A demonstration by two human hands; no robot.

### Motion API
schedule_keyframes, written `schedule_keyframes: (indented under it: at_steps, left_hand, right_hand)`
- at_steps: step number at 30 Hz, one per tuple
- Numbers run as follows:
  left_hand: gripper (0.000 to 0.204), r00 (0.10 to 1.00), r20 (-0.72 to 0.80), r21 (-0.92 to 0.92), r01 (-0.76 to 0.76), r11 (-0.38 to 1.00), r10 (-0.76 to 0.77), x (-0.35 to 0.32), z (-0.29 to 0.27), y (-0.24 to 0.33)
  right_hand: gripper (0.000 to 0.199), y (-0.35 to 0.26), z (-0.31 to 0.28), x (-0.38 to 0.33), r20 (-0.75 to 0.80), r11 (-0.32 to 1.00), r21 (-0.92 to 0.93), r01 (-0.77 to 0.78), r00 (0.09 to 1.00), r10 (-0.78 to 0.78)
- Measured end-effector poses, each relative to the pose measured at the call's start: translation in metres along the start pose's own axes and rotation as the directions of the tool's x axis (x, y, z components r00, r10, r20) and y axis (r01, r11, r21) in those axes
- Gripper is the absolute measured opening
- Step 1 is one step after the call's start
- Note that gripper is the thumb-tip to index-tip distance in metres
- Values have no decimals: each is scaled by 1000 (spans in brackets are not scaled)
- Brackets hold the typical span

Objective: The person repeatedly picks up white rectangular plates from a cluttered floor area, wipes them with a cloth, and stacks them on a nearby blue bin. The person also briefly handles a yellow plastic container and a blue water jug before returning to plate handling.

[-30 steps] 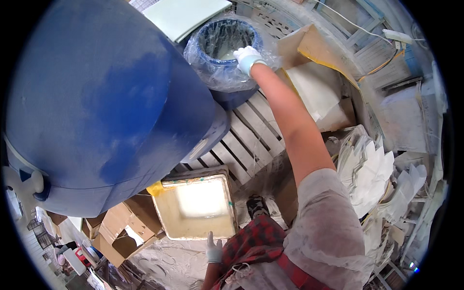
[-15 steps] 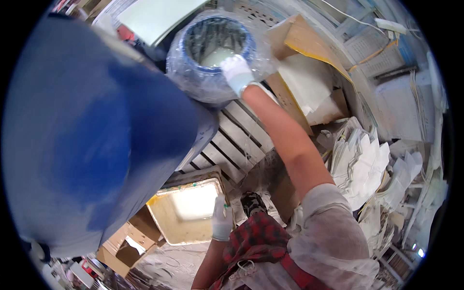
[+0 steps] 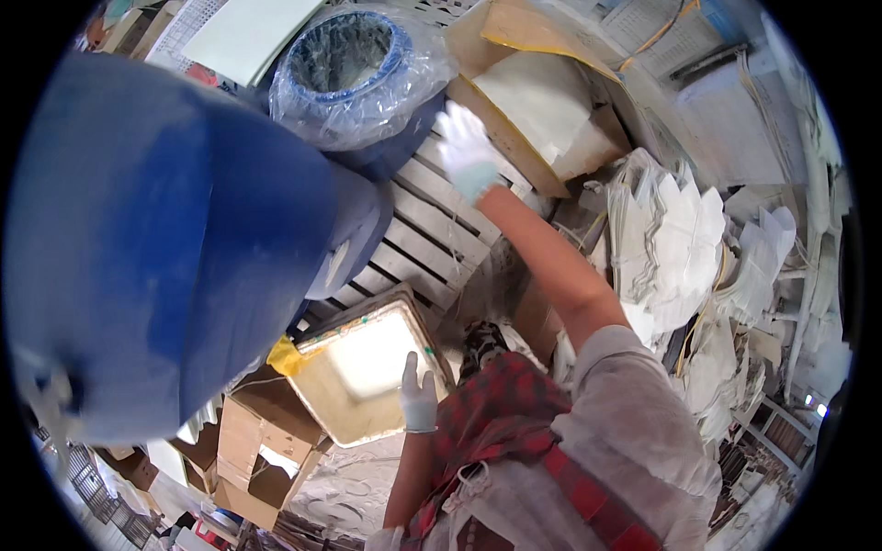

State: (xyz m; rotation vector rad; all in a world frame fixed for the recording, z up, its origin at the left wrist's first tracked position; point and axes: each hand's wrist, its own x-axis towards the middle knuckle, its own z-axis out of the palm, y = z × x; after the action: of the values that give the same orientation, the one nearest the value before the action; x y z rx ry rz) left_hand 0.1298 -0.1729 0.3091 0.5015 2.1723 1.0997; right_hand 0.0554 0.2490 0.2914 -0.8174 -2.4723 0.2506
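Observation:
My right hand (image 3: 467,149), in a white glove, is stretched forward with its fingers spread and nothing visible in it. It hovers above a white slatted pallet (image 3: 432,228), just right of a blue drum (image 3: 390,156). A clear plastic liner (image 3: 317,119) is folded over that drum's rim; pale material shows dimly inside. Close to my body, my left hand (image 3: 419,399), also gloved, has its index finger raised and apart from the others. No object shows in it. The left hand is in front of the right side of an open, pale rectangular bin (image 3: 342,424).
A large blue drum (image 3: 138,248) fills the left side. An open cardboard box (image 3: 514,138) stands beyond my right hand, with stacked white sheets (image 3: 661,239) on the right. Another cardboard box (image 3: 262,441) lies lower left. A pale board (image 3: 248,41) is at the back.
My right hand has come away from the lined drum's mouth, nearer to me, and its fingers have spread. My left hand's fingers have parted. The view has shifted.

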Motion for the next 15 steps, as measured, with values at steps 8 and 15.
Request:
schedule_keyframes:
  at_steps: [8, 15]
  left_hand:
    - [47, 996, 17, -116, 86, 990, -84, -31, -15, -27]
    - [54, 981, 183, -153, 91, 984, -62, 27, -12, 15]
  right_hand:
    - [22, 49, 1, -185, 656, 917, 154, -367, 733, 183]
    - [24, 18, 34, -90, 686, 428, 509, -747, 653, 323]
